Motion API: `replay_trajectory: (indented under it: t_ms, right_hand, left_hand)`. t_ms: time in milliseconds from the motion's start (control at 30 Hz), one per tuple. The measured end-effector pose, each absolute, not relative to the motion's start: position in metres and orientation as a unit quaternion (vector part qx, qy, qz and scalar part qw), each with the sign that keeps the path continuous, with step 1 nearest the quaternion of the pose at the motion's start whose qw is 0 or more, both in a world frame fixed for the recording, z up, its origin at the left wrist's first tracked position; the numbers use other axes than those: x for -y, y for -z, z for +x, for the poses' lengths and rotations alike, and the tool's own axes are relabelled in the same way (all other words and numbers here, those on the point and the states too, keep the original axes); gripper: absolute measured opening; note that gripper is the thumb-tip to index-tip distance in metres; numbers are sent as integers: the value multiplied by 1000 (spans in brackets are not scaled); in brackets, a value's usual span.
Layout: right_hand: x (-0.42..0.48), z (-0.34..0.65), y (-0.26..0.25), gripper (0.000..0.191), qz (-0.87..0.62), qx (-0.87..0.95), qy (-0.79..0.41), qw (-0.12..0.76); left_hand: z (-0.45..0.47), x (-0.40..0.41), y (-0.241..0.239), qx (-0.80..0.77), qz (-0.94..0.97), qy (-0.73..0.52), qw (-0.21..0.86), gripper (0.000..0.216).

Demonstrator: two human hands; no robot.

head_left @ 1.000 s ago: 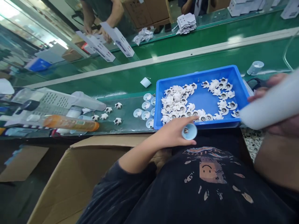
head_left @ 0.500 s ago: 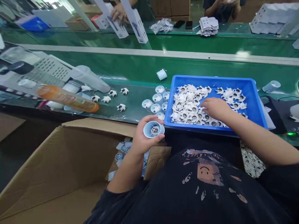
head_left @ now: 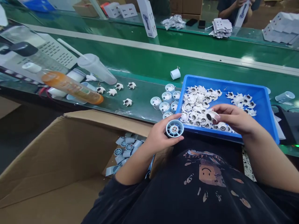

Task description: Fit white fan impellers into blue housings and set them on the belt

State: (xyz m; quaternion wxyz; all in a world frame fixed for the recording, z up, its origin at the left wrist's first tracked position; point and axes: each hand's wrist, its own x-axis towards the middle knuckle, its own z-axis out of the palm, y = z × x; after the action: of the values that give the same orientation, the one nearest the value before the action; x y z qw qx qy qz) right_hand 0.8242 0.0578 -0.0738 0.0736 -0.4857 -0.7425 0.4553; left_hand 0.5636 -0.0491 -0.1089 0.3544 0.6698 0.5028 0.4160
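Note:
My left hand [head_left: 161,135] is wrapped round a light blue round housing [head_left: 175,128], its spoked inside facing me. Between the thumb and fingers of my right hand [head_left: 233,116] is a white fan impeller [head_left: 212,116] with a dark hub, held above the near side of a blue tray [head_left: 263,124]. Many more white impellers [head_left: 196,99] lie heaped in that tray, mostly on its left side. Several blue cups [head_left: 167,96] with white impellers inside stand just left of the tray. A few loose impellers [head_left: 127,102] lie farther left on the bench.
An open cardboard box [head_left: 58,161] stands low at the left, near a pile of blue housings [head_left: 127,149]. An orange bottle [head_left: 72,87] and a frosted cup [head_left: 97,67] lie on the bench. Across the green line [head_left: 140,57], a co-worker's hands [head_left: 244,6] hold a white box.
My right hand has lifted an impeller out of the heap and come nearer my left hand. The housing has turned its spoked inside toward me. The whole view has shifted slightly.

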Motion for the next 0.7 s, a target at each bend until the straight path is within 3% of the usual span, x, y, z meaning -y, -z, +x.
replay_trajectory:
  t_ms: [100, 200, 300, 367, 467, 567, 700]
  right_hand:
    - [-35, 824, 78, 48, -363, 555, -721, 200]
    - [-22, 818, 85, 48, -316, 440, -804, 245]
    - [-12, 814, 80, 31, -345, 567, -678, 316]
    - [-6, 811, 73, 20, -365, 717, -486, 341]
    - [-1, 804, 69, 12, -357, 846, -250, 306]
    - [-3, 794, 76, 4, -358, 861, -230, 279]
    - [-10, 792, 82, 12, -385, 836, -282, 271]
  left_hand:
    - [575, 40, 102, -481, 760, -343, 270, 48]
    - [590, 32, 93, -444, 817, -311, 196, 52]
    - [601, 27, 88, -426, 843, -301, 130, 51]
    - [607, 25, 89, -418, 850, -306, 91, 43]
    - [613, 24, 94, -407, 851, -328, 46, 29]
    - [619, 26, 100, -409, 839, -358, 29, 26]
    - [620, 27, 102, -426, 827, -363, 53, 29]
